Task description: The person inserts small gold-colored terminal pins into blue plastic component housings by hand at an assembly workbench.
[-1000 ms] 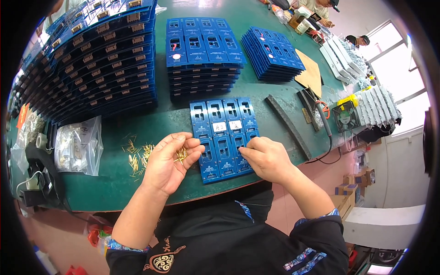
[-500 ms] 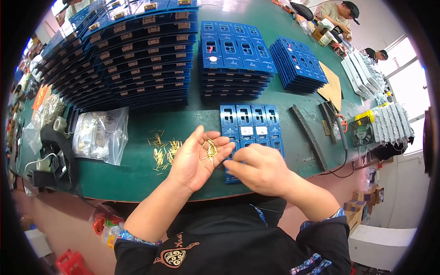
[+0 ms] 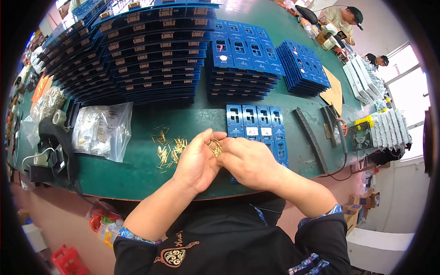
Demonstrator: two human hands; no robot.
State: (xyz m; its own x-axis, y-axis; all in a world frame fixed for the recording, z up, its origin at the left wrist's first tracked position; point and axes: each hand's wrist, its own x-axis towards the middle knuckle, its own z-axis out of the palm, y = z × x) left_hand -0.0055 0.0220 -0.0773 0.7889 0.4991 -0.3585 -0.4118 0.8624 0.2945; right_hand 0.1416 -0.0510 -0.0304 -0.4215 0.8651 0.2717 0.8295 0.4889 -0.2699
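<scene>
My left hand (image 3: pixel 196 164) is cupped palm up, cradling a small heap of thin brass pins (image 3: pixel 216 148). Over that palm bends my right hand (image 3: pixel 253 165), its fingers drawn together among the pins; whether they grip one is hidden. Partly covered by the right hand, a blue circuit board panel (image 3: pixel 278 132) with cut-outs and two white labels lies flat on the table. Left of my hands, loose brass pins (image 3: pixel 166 155) are scattered on the green tabletop (image 3: pixel 137 176).
Tall stacks of blue boards (image 3: pixel 151 59) rise at the far left, with lower stacks (image 3: pixel 247 64) beyond the panel. A clear bag (image 3: pixel 101 133) lies left. To the right are a dark bar (image 3: pixel 310 140), a soldering iron (image 3: pixel 343 130) and a small fan (image 3: pixel 361 136). A co-worker (image 3: pixel 341 20) sits far right.
My right hand has moved from above the panel to the left palm, its fingers now among the pins. The left fingers have curled in more. The whole view has shifted slightly.
</scene>
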